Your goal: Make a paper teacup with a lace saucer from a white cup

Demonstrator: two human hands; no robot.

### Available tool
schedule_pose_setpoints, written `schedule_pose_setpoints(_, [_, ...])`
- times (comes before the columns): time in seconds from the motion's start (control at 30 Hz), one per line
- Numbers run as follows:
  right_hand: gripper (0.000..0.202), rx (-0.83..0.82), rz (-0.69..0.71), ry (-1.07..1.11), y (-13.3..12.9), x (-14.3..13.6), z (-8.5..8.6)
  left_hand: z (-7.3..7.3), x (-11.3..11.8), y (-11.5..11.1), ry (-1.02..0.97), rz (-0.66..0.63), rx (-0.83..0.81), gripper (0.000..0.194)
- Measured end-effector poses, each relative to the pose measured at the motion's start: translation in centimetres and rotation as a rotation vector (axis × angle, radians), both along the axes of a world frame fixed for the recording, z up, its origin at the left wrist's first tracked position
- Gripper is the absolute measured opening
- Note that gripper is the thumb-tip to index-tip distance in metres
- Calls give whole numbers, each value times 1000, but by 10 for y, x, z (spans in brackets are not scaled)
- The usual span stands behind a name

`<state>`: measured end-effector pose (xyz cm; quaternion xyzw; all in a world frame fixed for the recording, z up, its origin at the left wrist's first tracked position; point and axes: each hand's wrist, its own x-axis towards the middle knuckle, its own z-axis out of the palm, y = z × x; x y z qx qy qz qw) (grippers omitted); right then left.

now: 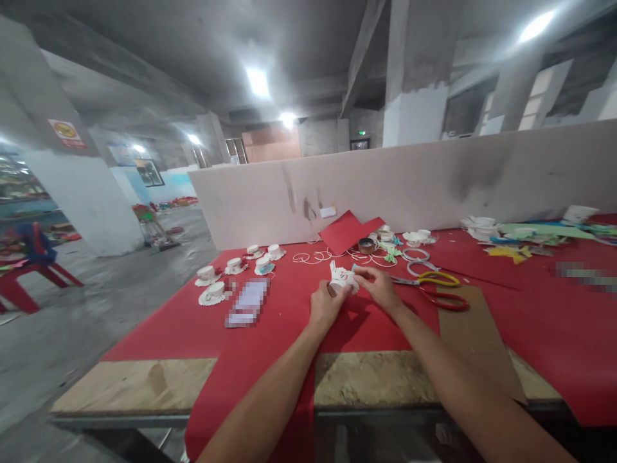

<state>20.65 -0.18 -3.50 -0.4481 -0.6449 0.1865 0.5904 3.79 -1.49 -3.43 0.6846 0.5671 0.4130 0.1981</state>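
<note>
Between my hands, above the red table covering, is a small white paper hat (pixel 342 278) with a cut, frilly brim. My left hand (pixel 326 301) is closed around its lower left side, with the thumb along the front. My right hand (pixel 378 287) pinches the right edge of the brim, near a small light-blue scrap (pixel 355 267). The fingertips partly cover the hat. Just right of my right hand lie scissors (pixel 441 279) with yellow and red handles.
Several similar white hats (pixel 215 292) stand at left, behind a blurred phone-like rectangle (pixel 248 301). Farther back are white string (pixel 311 257), red paper (pixel 341 233), a tape roll (pixel 366 245) and paper scraps (pixel 511 252). Brown cardboard (pixel 475 341) lies at right. A pale upright board (pixel 395 183) borders the table's back.
</note>
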Motion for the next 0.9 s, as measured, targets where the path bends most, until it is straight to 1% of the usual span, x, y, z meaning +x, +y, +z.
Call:
schedule_pose_setpoints(0.1, [20,101,-103,-143,2,0,-3,-1,0,1,13,9,7,46])
schedule_pose_setpoints(0.17, [18,164,-141,-228,2,-1,-4,-2,0,2,20,13,13,46])
schedule_pose_setpoints(0.3, [19,230,-160,-330,2,-2,-5,-2,1,3,4,28,-13,46])
schedule_pose_setpoints(0.6, [21,274,-196,-420,0,-3,-5,-3,2,3,38,38,0,47])
schedule_pose_setpoints(0.7, [23,279,-190,-384,-2,-4,-4,-2,1,3,35,23,14,47])
schedule_pose_setpoints(0.77, [26,249,-176,-286,-2,-5,-3,-1,1,2,24,15,18,46])
schedule_pose_setpoints(0.83, [31,162,-129,-124,0,-4,-3,-2,1,2,20,-2,36,45])
schedule_pose_setpoints(0.9, [34,33,-26,36,3,-1,-2,-4,1,1,32,-31,73,45])
